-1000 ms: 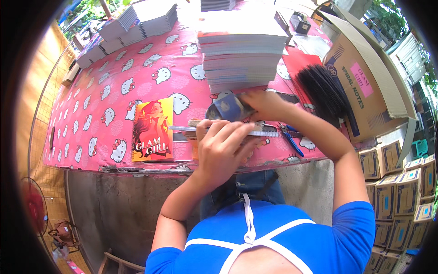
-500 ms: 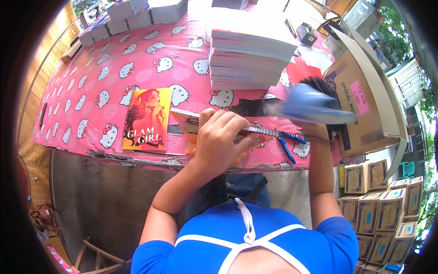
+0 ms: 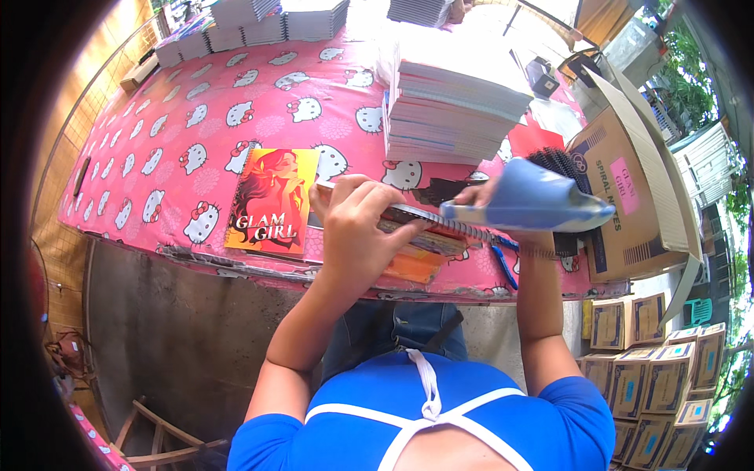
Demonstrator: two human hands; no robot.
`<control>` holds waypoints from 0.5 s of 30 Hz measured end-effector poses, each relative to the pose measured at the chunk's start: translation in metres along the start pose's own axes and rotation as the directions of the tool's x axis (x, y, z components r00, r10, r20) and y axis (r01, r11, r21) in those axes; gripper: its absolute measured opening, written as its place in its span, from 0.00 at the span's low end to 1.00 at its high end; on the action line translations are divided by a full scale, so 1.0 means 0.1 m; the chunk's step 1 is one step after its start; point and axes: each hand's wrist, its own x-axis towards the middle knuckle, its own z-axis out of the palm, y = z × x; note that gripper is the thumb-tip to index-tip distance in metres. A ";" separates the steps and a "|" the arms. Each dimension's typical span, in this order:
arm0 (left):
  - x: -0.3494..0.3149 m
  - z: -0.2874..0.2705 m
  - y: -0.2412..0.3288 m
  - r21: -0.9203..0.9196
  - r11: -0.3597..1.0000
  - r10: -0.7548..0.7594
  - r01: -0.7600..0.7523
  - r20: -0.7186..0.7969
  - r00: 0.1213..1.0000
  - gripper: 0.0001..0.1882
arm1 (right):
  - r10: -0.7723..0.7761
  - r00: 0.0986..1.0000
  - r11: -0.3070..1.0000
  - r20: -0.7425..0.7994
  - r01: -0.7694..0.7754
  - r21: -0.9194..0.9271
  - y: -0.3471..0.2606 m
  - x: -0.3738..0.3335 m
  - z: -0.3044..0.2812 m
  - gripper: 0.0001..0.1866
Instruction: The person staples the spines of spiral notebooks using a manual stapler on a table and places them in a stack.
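Observation:
My left hand [image 3: 353, 224] is closed on a spiral notebook [image 3: 444, 238], holding it tilted near the table's front edge with its bound edge up. A dark coil runs along that edge and sticks out to the right. My right hand [image 3: 477, 194] grips a blue slide slipper [image 3: 530, 192], which hides most of the hand. The slipper is over the right end of the bound edge; whether they touch I cannot tell. Blue-handled pliers [image 3: 506, 263] lie just below the coil. Left of my left hand, a notebook with a red and yellow cover [image 3: 276, 200] lies flat.
A tall stack of pages [image 3: 448, 114] stands behind my hands. At the right is an open cardboard box [image 3: 636, 196], with black coils [image 3: 554, 162] beside it. More notebooks [image 3: 263, 30] are piled at the far left. Several cartons [image 3: 648, 381] are stacked below right.
My right hand has brought the slipper down and left, closer to the notebook's bound edge. My left hand still holds the notebook. The whole view has shifted slightly.

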 end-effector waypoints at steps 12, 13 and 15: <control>0.03 -0.05 -0.10 -0.165 0.984 -0.073 0.060 -0.072 0.995 0.22 | -0.008 0.999 0.925 -0.043 -0.009 -0.379 -0.03 0.24 0.18 0.17; 0.00 -0.03 -0.09 -0.210 0.973 -0.109 0.091 -0.074 0.991 0.21 | -0.098 0.995 0.911 0.005 0.092 -0.401 -0.06 0.24 0.16 0.18; 0.02 -0.05 -0.08 -0.207 0.976 -0.087 0.068 -0.082 0.993 0.20 | -0.144 0.987 0.701 0.069 0.151 -0.697 -0.01 0.27 0.13 0.18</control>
